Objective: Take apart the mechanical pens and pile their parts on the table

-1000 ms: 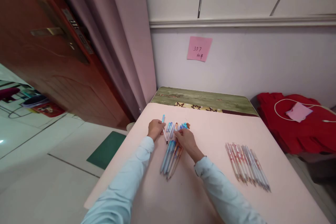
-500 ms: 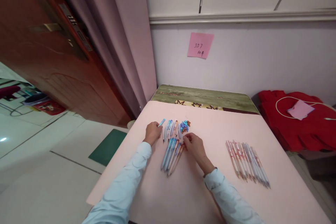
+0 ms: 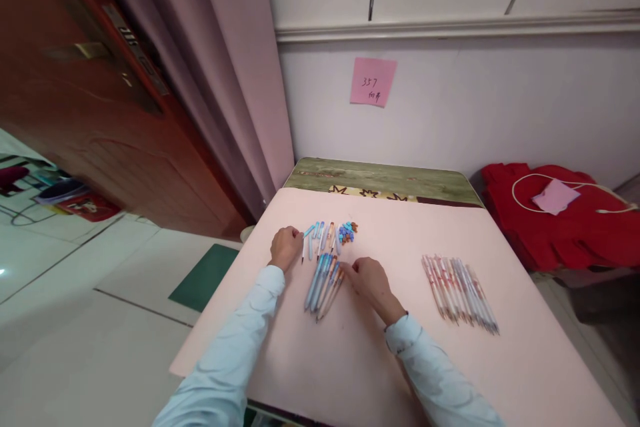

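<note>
My left hand (image 3: 286, 248) is over the left end of the row of loose pen parts, its fingertips closed at the top of a thin white pen refill (image 3: 303, 250). A light blue pen piece (image 3: 309, 230) lies just beyond those fingers. My right hand (image 3: 371, 282) has thumb and forefinger together at the upper end of the rightmost pen in a bundle of blue and orange-topped pens (image 3: 323, 283). Its other fingers are curled under. Behind the bundle lie separate barrels and refills (image 3: 331, 237), and beside them a small pile of blue and brown caps (image 3: 347, 232).
Several white and reddish pens (image 3: 460, 293) lie side by side at the right of the pink-covered table (image 3: 370, 353). A pink note (image 3: 373, 82) is stuck on the wall. Red cloth (image 3: 525, 240) with a white cable stands to the right; a wooden door (image 3: 125, 147) stands left.
My left hand has let go of the light blue piece and moved slightly to the refill. My right fingers have come in against the pen bundle. The view has shifted a little.
</note>
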Motion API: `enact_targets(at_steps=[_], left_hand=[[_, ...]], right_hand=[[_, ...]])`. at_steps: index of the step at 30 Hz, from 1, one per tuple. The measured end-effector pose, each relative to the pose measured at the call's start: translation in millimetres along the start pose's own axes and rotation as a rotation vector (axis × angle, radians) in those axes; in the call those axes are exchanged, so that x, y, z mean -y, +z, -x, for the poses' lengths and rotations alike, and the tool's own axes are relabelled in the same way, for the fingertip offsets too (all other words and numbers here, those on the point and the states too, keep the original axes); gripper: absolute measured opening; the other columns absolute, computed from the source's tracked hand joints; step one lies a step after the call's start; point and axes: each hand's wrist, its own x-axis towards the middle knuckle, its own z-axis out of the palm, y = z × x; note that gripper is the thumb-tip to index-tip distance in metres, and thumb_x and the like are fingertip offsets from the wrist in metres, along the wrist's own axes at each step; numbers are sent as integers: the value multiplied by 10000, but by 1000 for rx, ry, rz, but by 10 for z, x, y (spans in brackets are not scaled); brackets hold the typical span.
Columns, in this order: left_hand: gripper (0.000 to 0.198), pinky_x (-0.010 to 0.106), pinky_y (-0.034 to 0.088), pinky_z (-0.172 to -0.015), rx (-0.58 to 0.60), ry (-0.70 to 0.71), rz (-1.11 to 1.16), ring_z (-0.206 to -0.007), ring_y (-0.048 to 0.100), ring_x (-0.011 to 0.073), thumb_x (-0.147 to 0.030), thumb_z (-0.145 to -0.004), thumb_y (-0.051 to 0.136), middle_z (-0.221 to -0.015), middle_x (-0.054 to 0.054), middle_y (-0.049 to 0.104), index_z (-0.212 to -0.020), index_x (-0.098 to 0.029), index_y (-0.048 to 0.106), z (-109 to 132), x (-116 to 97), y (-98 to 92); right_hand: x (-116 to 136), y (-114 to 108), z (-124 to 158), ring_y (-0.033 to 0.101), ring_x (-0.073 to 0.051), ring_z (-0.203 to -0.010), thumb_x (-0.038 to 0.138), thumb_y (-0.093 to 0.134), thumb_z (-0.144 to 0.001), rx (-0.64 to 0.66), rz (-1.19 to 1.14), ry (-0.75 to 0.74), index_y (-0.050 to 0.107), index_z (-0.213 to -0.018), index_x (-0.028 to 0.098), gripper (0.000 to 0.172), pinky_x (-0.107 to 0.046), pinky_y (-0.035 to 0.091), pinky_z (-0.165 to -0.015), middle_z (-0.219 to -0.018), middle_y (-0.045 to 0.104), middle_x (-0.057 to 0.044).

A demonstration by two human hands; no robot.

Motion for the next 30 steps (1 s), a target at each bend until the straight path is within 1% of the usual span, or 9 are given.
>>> enact_targets(at_steps=[2,5,8,11,16,21,24,27,30], left_hand=[[178,312,425,-777,-13,6,9,-905,641,238,-273,-833,567,-941,118,728,-842,-174,715,-12,16,17],[152,300,429,-787,-15,29,35,-899,644,228,-228,-808,584,-939,107,734,-824,-174,726,-19,48,43],[129,273,435,-765,3,52,79,-855,654,205,-222,-790,609,-887,78,745,-791,-183,732,-5,81,64],[134,259,442,-742,3,45,127,-819,660,192,-232,-789,611,-845,65,749,-767,-180,733,13,114,76],[183,258,454,-718,-50,4,210,-799,666,190,-224,-796,564,-825,68,745,-793,-169,739,40,222,38],[242,240,474,-713,-87,-3,283,-783,669,176,-284,-841,528,-821,55,743,-884,-164,733,157,390,-28],[245,244,481,-727,-109,-17,288,-795,671,177,-288,-839,535,-867,59,747,-925,-165,728,209,457,-25],[217,268,483,-763,-112,-34,256,-826,674,197,-230,-798,583,-908,86,748,-931,-154,736,179,444,7],[194,275,479,-818,-82,-5,222,-888,672,204,-175,-769,623,-965,99,744,-918,-158,746,104,340,55]], right_hand=[[64,24,16,658,-210,-632,553,598,-853,42,16,31,684,-619,169,458,-274,397,-575,-641,696,-121],[165,37,33,673,-221,-654,503,683,-793,61,10,72,706,-662,164,364,-268,400,-564,-666,706,-126],[230,25,55,681,-224,-670,406,655,-823,53,20,73,719,-687,160,289,-267,411,-580,-653,702,-124],[244,12,77,686,-232,-679,347,631,-843,43,43,45,723,-685,156,264,-275,420,-600,-642,698,-126],[204,10,99,680,-232,-684,422,619,-855,62,20,24,718,-657,160,342,-277,430,-606,-636,696,-130],[157,15,129,643,-185,-570,412,598,-865,142,-29,18,633,-478,179,453,-266,425,-598,-556,674,-98],[149,24,146,631,-173,-547,420,625,-847,155,-42,12,615,-439,185,471,-259,418,-591,-522,661,-83],[155,30,149,636,-173,-567,404,615,-855,138,-21,0,626,-449,186,461,-255,414,-588,-528,667,-83],[164,39,156,645,-177,-584,413,624,-851,149,-30,3,631,-462,187,450,-253,420,-595,-537,671,-81]])
